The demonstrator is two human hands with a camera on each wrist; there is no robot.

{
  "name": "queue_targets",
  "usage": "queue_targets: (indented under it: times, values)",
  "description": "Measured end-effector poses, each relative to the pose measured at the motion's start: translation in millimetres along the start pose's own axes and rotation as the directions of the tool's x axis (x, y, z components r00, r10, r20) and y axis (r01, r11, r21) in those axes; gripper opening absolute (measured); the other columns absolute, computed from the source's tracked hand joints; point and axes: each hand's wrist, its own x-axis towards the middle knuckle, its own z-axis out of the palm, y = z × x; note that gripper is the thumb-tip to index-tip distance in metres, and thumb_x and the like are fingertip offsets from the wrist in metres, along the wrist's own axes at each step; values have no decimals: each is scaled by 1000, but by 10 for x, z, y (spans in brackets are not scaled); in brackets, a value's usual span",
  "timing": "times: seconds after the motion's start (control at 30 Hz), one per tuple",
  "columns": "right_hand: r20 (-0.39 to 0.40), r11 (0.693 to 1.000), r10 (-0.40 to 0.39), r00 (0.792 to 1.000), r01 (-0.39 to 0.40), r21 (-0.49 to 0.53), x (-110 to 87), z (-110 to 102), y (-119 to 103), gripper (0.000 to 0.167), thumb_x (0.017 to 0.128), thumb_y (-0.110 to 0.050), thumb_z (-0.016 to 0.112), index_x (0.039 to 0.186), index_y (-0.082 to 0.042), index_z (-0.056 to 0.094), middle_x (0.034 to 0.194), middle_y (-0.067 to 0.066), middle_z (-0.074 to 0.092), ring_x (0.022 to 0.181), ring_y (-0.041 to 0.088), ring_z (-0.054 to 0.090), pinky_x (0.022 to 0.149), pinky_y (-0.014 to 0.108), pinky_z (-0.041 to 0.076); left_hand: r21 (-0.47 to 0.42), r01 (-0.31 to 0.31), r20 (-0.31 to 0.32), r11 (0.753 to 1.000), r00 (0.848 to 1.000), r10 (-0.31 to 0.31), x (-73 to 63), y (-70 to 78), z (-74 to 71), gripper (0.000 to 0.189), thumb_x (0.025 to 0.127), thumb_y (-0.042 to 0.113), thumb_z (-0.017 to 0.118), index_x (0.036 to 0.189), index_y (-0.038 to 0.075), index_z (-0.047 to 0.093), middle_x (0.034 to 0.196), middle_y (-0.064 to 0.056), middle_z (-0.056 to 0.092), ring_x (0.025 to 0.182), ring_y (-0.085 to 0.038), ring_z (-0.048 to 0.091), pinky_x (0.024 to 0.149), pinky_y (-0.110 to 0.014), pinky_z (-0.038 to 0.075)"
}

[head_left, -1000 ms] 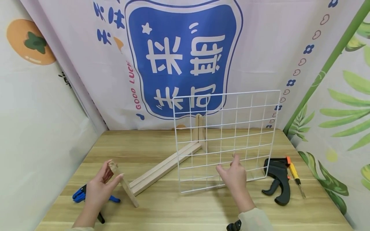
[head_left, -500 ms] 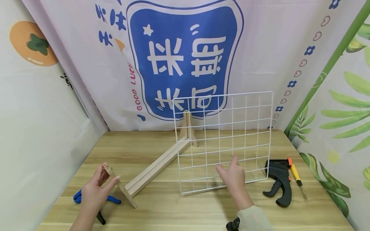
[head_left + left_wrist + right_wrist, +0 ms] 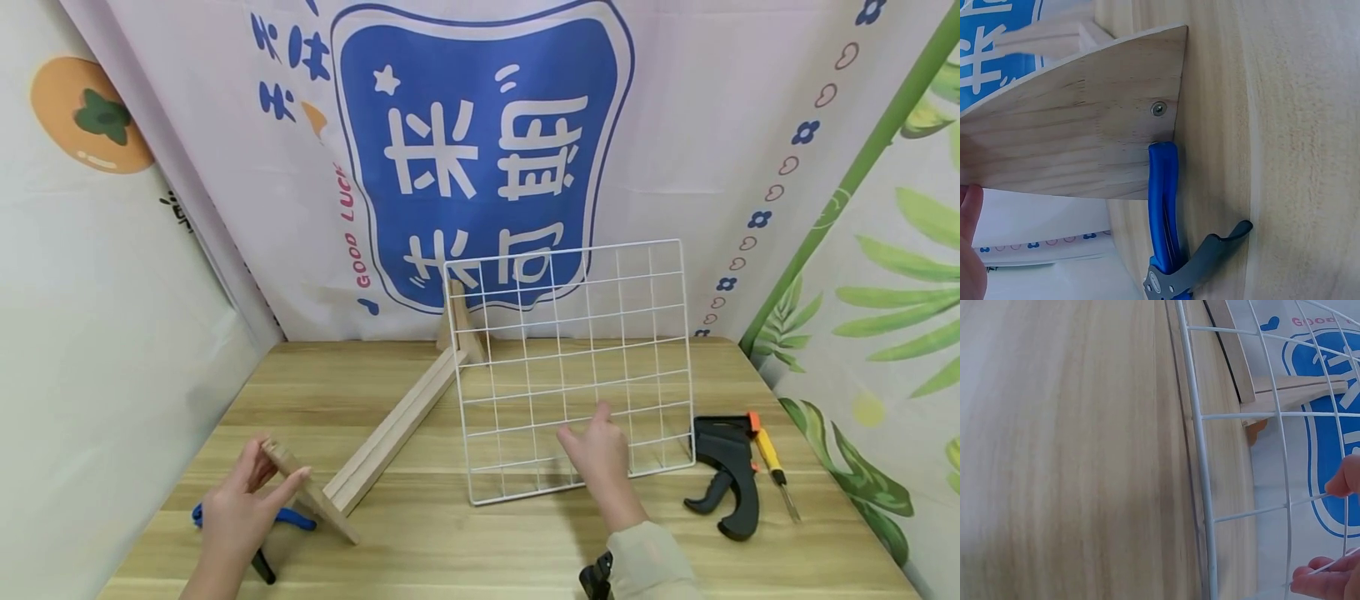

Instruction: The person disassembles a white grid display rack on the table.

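Observation:
A wooden stand has a grooved rail (image 3: pixel 397 429) running from a near end board (image 3: pixel 311 492) to a far end piece (image 3: pixel 461 325). My left hand (image 3: pixel 234 518) holds the near board by its upper end, thumb on one side and fingers on the other. A screw head (image 3: pixel 1158 109) shows low on that board in the left wrist view. My right hand (image 3: pixel 600 458) grips the wires of a white wire grid panel (image 3: pixel 526 358), held upright but slightly tilted right of the rail. Its left edge overlaps the far end piece in the head view.
A blue and dark-grey hand tool (image 3: pixel 1164 206) lies beside the near board, partly behind my left hand in the head view. On the right of the wooden table (image 3: pixel 420 558) lie a black bar clamp (image 3: pixel 731 475) and a yellow-handled screwdriver (image 3: pixel 771 457). A printed cloth (image 3: pixel 660 150) hangs behind.
The stand has turned, its far end swinging left, while my left hand has moved slightly left and down with the near board. The grid panel has shifted and turned a little to the left.

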Motion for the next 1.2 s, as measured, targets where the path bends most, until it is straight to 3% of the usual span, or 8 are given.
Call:
queue_targets:
  times: [0.3, 0.7, 1.2]
  values:
    - [43, 1000, 28, 999, -28, -8, 64, 23, -32, 69, 77, -32, 65, 121, 12, 35, 55, 12, 50, 45, 23, 47, 36, 27, 38, 11, -11, -51, 1000, 999, 12, -56, 35, -8, 56, 51, -2, 87, 99, -1, 58, 83, -21, 69, 79, 32, 41, 63, 5, 41]
    - [115, 997, 55, 992, -47, -65, 132, 78, -54, 70, 79, -35, 62, 123, 13, 35, 50, 5, 46, 38, 16, 41, 31, 20, 31, 81, -38, -86, 996, 995, 45, -112, 89, 16, 65, 47, 6, 89, 105, -2, 59, 79, -20, 69, 77, 34, 36, 56, 6, 39]
    - [161, 993, 78, 984, -61, -104, 248, 172, -45, 86, 82, -36, 61, 143, 6, 18, 43, -4, 36, 34, 9, 30, 28, 17, 24, 126, -171, -154, 977, 970, 189, -117, 49, 61, 67, 40, 13, 91, 99, 0, 62, 68, -14, 69, 75, 30, 40, 54, 3, 42]
